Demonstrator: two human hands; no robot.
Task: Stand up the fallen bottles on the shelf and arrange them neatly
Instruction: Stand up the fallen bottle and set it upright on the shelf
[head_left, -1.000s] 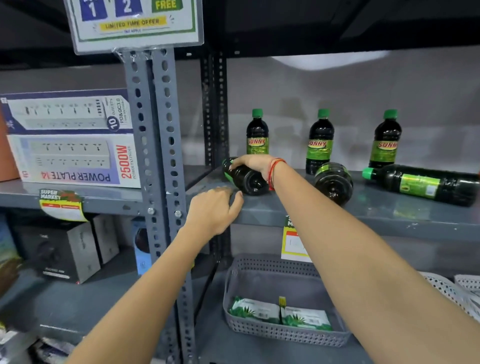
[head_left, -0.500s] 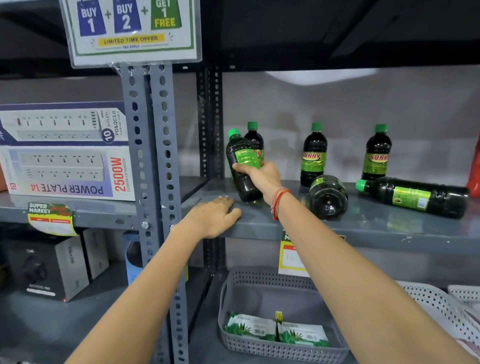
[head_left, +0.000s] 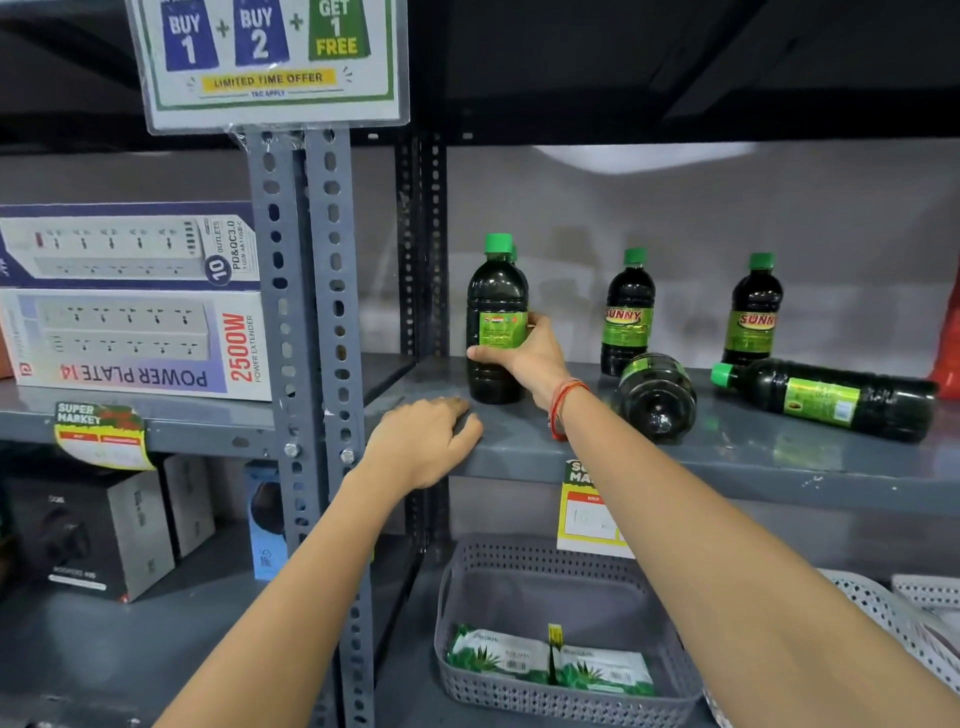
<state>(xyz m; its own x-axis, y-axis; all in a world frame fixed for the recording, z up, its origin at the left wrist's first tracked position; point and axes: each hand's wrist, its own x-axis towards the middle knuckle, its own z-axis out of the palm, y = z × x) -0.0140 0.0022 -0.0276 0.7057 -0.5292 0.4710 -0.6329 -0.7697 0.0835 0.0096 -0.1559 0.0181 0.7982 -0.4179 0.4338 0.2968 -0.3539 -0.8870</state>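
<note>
Dark bottles with green caps and green labels sit on the grey metal shelf (head_left: 727, 462). My right hand (head_left: 530, 353) grips one bottle (head_left: 493, 296), now upright at the shelf's left end; it hides most of another upright bottle behind it. Two more bottles stand at the back, one in the middle (head_left: 627, 312) and one to the right (head_left: 753, 312). One fallen bottle (head_left: 655, 397) lies with its base toward me. Another fallen bottle (head_left: 831, 397) lies sideways at the right, cap pointing left. My left hand (head_left: 421, 441) rests on the shelf's front edge, fingers curled, holding nothing.
A perforated steel upright (head_left: 311, 312) stands left of the bottles, with a promo sign (head_left: 270, 62) on it. Power-strip boxes (head_left: 130, 301) fill the left bay. Below, a grey basket (head_left: 561, 571) holds green packets. A price tag (head_left: 587, 514) hangs from the shelf edge.
My right hand has lifted the leftmost fallen bottle from lying flat, through a tilt, to upright on the shelf. The left hand has stayed on the shelf edge.
</note>
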